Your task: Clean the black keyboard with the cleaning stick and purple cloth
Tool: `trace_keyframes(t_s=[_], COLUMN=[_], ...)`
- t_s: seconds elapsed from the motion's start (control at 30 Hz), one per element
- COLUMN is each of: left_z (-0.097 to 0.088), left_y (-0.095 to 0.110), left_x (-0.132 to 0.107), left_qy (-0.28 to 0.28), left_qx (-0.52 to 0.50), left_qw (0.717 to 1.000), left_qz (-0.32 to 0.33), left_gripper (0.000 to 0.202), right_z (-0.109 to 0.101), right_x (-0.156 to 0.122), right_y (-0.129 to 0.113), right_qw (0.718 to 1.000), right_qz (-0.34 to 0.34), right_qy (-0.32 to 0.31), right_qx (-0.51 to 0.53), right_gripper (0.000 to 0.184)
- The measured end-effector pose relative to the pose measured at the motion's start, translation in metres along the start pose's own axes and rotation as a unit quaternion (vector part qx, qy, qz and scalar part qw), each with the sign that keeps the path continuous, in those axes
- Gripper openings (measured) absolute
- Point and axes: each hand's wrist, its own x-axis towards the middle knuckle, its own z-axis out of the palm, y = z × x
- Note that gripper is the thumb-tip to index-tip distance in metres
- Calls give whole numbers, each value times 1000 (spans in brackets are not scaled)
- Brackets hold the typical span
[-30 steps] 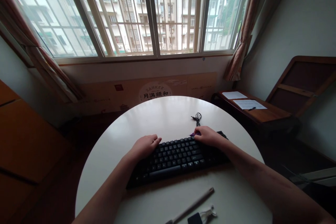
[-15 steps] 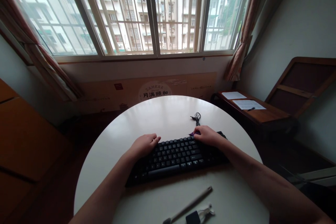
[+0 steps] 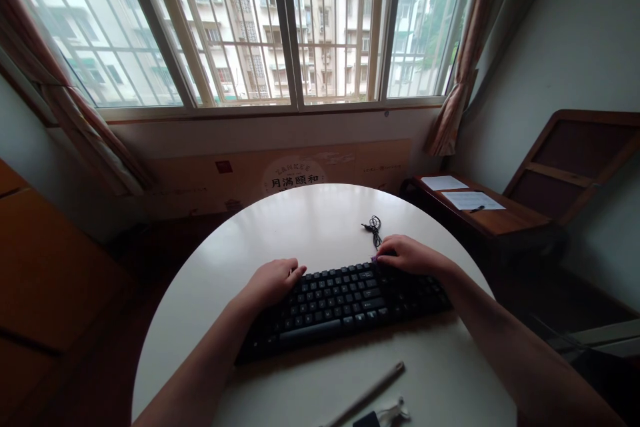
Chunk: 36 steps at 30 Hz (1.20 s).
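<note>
A black keyboard [image 3: 345, 307] lies across a round white table [image 3: 310, 227]. My left hand [image 3: 270, 282] rests on the keyboard's left end with its fingers curled over the far edge. My right hand [image 3: 407, 255] is at the far right part of the keyboard, fingers pinched on a small purple object [image 3: 373, 258] that touches the top row of keys. A coiled black cable [image 3: 373, 227] lies on the table just beyond my right hand.
A thin pale stick [image 3: 367, 397] and a small dark item with a white cord [image 3: 383, 415] lie at the table's near edge. A wooden side table with papers [image 3: 465, 200] stands on the right. A printed cardboard panel [image 3: 295, 177] leans under the window.
My right hand with the purple object has shifted a little to the right along the keyboard's far edge. The left hand has stayed in place.
</note>
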Motion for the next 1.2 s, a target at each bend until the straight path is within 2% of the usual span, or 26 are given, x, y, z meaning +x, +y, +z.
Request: trace_keyframes(t_s=[0.07,0.17,0.43,0.8,0.93,1.2], left_z=[0,-1,-1,-1,0,-6], left_y=[0,0,0,-1,-1,5], left_x=[0,0,0,-1,-1,-6], left_qy=[0,-3,-3,2,9,1], left_qx=[0,1,2,-4,-5,-12], left_qw=[1000,1000,1000,1000,1000,995], left_qz=[-1,-4,-2,7,27,101], left_gripper=[43,42,44,44,44,37], right_z=[1,3,15,16,18,20], right_x=[0,-1,6,6,7,10], right_y=[-1,-2,2,7,6,7], right_qw=[1000,999,1000,999,1000,1000], right_qz=[-6,-13,-14,-21,-25,10], right_qy=[-30,-41,-10,20,3,17], right_qx=[-1,-9,5,-14,0,12], right_gripper=[24,24,19,13,17,18])
